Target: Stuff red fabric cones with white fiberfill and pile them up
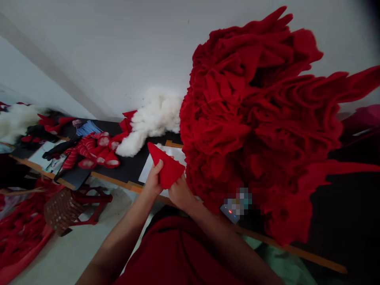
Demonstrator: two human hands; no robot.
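Observation:
A red felt cone [166, 168] is held up in front of me, its tip pointing up and to the left. My left hand [153, 179] grips its left side, with the thumb lying on the felt. At the lower, wide edge, my right hand [179, 192] is closed on the felt; some of its fingers are hidden, and I cannot tell whether they reach inside. White sheets [145, 168] lie on the table beneath the cone. Fluffy white stuffing [158, 113] is heaped just behind it. Close on the right rises a tall pile of similar red felt pieces [228, 118].
Stuffed red pieces [95, 152] with white-filled ends lie on the dark table to the left. A phone [230, 213] rests by the pile near the front edge. A red stool [96, 202] and a brown woven seat [61, 209] stand below left. Another person's arm [25, 190] shows far left.

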